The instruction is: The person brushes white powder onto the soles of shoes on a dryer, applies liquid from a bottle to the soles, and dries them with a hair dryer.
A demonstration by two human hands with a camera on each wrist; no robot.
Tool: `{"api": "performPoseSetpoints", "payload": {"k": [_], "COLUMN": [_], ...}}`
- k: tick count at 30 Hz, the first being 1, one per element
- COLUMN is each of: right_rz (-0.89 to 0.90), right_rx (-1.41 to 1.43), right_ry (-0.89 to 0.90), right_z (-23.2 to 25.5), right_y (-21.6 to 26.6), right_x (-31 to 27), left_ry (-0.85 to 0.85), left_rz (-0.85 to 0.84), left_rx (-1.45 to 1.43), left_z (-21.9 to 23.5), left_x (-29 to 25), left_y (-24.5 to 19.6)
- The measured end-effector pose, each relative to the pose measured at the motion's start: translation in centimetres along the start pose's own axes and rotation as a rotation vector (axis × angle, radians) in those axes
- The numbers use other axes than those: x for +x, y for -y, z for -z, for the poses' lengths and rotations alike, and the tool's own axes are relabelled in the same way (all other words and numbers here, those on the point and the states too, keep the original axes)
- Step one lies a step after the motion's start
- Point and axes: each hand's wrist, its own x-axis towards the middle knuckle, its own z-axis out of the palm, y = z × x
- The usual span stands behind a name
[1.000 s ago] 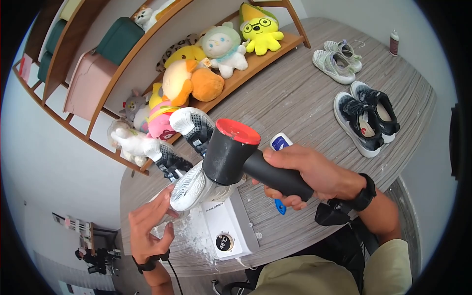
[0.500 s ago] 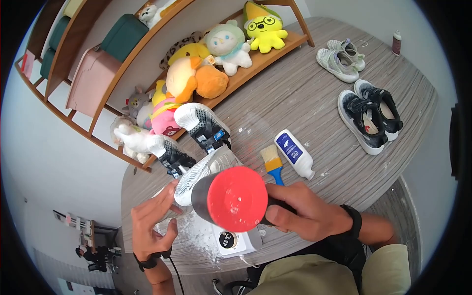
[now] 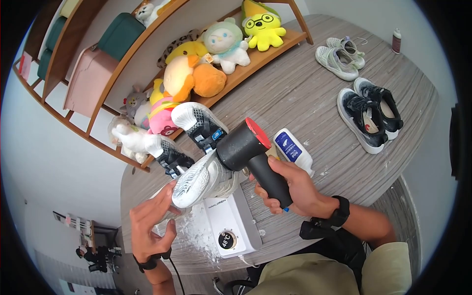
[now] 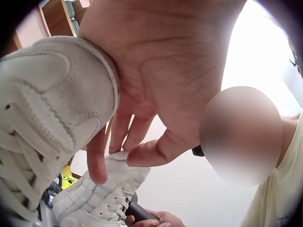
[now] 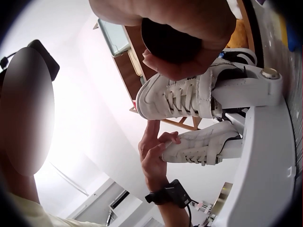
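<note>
In the head view my right hand (image 3: 302, 187) grips the handle of a black hair dryer (image 3: 238, 147) with a red end. Its front end overlaps the sole of a white lace-up sneaker (image 3: 194, 184), the red end facing away to the right. The right wrist view has two white sneakers (image 5: 180, 97) propped sole-up on the arms of a white shoe dryer (image 5: 274, 142). My left hand (image 3: 152, 221) has its fingers extended at the sneakers' toes, thumb apart. In the left wrist view that palm (image 4: 156, 71) lies beside one sneaker's toe.
The shoe dryer's base (image 3: 231, 231) reads 48°C, with white flakes on the table beside it. Black-and-white shoes (image 3: 201, 128) stand behind. A white bottle (image 3: 292, 150) lies right of the hair dryer. More shoes (image 3: 364, 118) sit far right; plush toys (image 3: 196, 78) fill a shelf.
The hair dryer swung down toward the body, its red end facing the camera, then came back up beside the sneaker with its handle steeper. The left hand stayed at the toes.
</note>
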Motion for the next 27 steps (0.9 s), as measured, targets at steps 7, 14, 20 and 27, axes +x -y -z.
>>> {"api": "performPoseSetpoints", "payload": {"k": [7,14,20,27], "right_rz": [0.127,0.495,0.640,0.325], "right_rx": [-0.063,-0.623,-0.728,-0.316], "right_ry": [0.118,0.240,0.297,0.192], "right_z": [-1.2,-2.8,-3.3,-2.1], "right_y": [-0.9,-1.8,-2.1,-1.7], "right_x": [-1.5,-2.8,-2.8,-2.0], "left_ry": [0.005,0.009,0.040,0.002], "left_rz": [-0.011,-0.006,-0.026,0.042], "left_rx": [0.036,0.048,0.067,-0.008], "left_z": [0.2,0.2,0.2,0.0], "left_x": [-0.1,0.1,-0.3,-0.3], "left_y": [0.0,-0.2,0.5,-0.1]}}
